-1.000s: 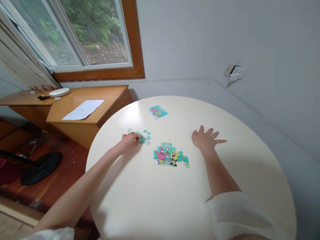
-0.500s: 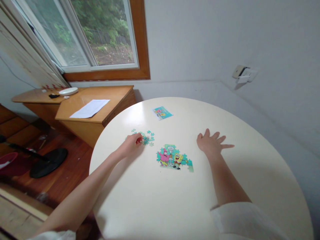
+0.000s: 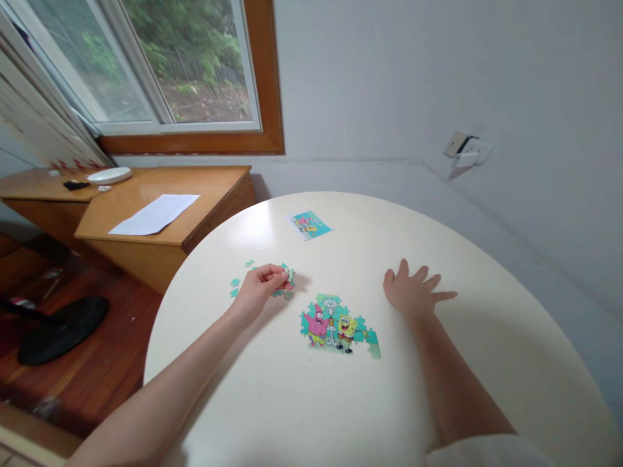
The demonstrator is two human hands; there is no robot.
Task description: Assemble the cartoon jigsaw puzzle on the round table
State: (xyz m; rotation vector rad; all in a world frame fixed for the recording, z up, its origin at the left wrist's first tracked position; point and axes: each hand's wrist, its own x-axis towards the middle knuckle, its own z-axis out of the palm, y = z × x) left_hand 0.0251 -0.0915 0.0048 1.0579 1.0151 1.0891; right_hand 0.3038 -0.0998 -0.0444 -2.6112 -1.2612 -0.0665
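Note:
A partly joined cartoon puzzle (image 3: 339, 326) lies in the middle of the round cream table (image 3: 487, 363). Left of it sits a small heap of loose teal puzzle pieces (image 3: 243, 283). My left hand (image 3: 260, 290) is raised just above that heap, its thumb and fingers pinched on one teal puzzle piece (image 3: 289, 275). My right hand (image 3: 415, 292) rests flat on the table to the right of the joined puzzle, fingers spread, holding nothing. A small picture card (image 3: 310, 224) showing the same cartoon lies near the table's far edge.
A wooden desk (image 3: 195, 201) stands to the left under the window, with a sheet of paper (image 3: 153, 215) and a white plate (image 3: 109, 175) on it. A black fan base (image 3: 58, 327) rests on the wooden floor. A wall socket (image 3: 467, 150) is at the right.
My left hand has lifted off the heap of loose pieces with one piece pinched in its fingers. My right hand stays flat on the table. The camera shifted a little.

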